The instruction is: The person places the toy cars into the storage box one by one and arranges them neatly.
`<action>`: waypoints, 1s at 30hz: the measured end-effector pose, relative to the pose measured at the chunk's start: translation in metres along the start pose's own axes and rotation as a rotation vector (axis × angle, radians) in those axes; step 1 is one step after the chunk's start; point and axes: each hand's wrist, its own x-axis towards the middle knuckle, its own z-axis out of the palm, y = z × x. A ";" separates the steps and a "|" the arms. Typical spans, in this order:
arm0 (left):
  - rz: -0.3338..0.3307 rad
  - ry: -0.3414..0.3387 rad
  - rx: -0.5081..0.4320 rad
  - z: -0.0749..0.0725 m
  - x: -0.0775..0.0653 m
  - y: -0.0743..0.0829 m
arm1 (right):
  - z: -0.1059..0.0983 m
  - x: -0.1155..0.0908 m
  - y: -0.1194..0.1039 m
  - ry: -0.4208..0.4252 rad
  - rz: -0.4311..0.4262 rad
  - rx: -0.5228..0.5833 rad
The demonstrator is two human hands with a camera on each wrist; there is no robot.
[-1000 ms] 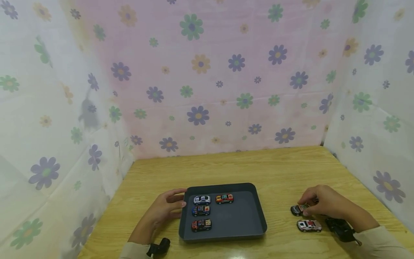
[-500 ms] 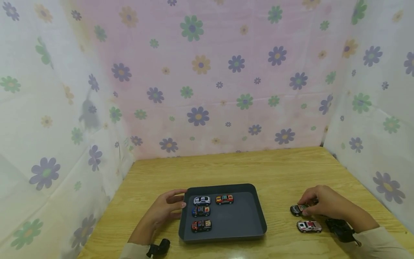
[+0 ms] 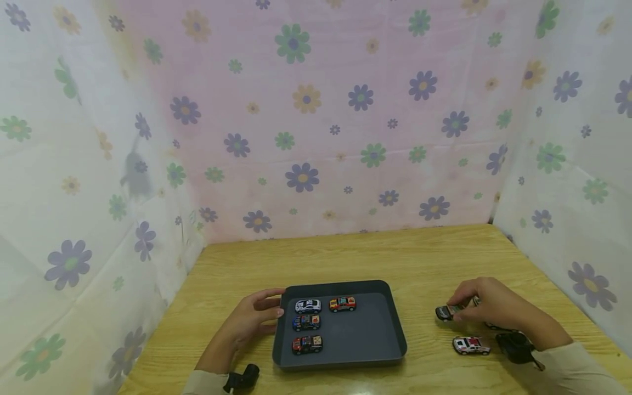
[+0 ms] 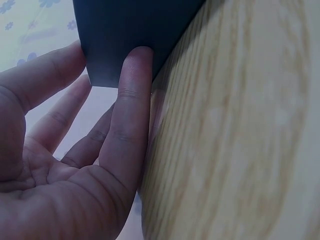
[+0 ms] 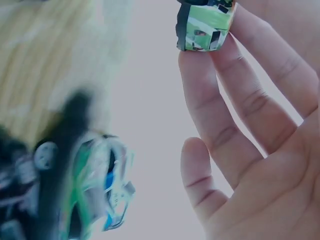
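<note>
One dark gray tray (image 3: pixel 357 337) on one wooden table (image 3: pixel 345 258). One white toy car (image 3: pixel 308 306), one blue-and-black toy car (image 3: pixel 307 322), one red-and-black toy car (image 3: pixel 307 344), one red-and-yellow toy car (image 3: pixel 343 304): four in the tray. One dark toy car (image 3: pixel 444 313) in one right hand (image 3: pixel 496 307). One white-and-red toy car (image 3: pixel 471 345) on the table, plus at least one partly hidden toy car (image 3: pixel 492 326) near the right hand, impossible to count exactly there. One left hand (image 3: pixel 253 316); two beige sleeves (image 3: pixel 204 383) (image 3: pixel 575 366); two black wrist devices (image 3: pixel 244 377) (image 3: pixel 514 348).
</note>
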 end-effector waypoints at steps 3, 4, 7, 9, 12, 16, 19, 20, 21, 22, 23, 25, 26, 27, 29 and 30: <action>0.002 0.000 0.004 0.000 0.000 0.000 | -0.001 0.003 -0.004 0.014 -0.015 -0.014; 0.002 0.000 0.004 0.000 0.000 0.000 | -0.001 0.004 -0.005 0.022 -0.022 -0.018; 0.006 0.004 0.003 0.001 0.000 0.000 | -0.002 0.007 -0.008 0.033 -0.061 -0.037; 0.009 0.005 -0.001 0.001 0.000 0.001 | -0.002 0.009 -0.010 0.038 -0.079 -0.040; 0.011 0.002 -0.005 0.002 0.000 0.000 | -0.002 0.012 -0.015 0.049 -0.105 -0.053; 0.020 -0.002 0.003 0.001 0.000 0.000 | -0.004 0.018 -0.022 0.063 -0.111 -0.061; 0.020 -0.001 0.009 0.000 -0.001 0.000 | -0.004 0.023 -0.030 0.067 -0.104 -0.050; 0.018 0.000 0.011 0.000 -0.001 0.000 | -0.004 0.025 -0.033 0.069 -0.101 -0.046; 0.017 0.001 0.012 0.000 -0.001 0.000 | -0.004 0.027 -0.035 0.072 -0.101 -0.045; 0.014 0.003 0.012 0.000 -0.001 0.000 | -0.004 0.030 -0.038 0.077 -0.104 -0.046; 0.011 0.003 0.009 0.000 -0.001 0.000 | -0.004 0.032 -0.041 0.081 -0.113 -0.048; 0.010 0.002 0.013 0.000 -0.001 0.000 | -0.004 0.036 -0.046 0.086 -0.115 -0.050; 0.011 0.002 0.013 0.000 -0.001 -0.001 | -0.003 0.039 -0.049 0.089 -0.117 -0.052; 0.012 0.003 0.015 0.000 -0.001 0.000 | -0.002 0.041 -0.051 0.089 -0.118 -0.051; 0.014 0.000 0.020 0.000 -0.001 0.000 | -0.001 0.045 -0.054 0.090 -0.115 -0.051; 0.016 -0.001 0.023 0.000 -0.001 0.000 | 0.000 0.047 -0.056 0.090 -0.111 -0.047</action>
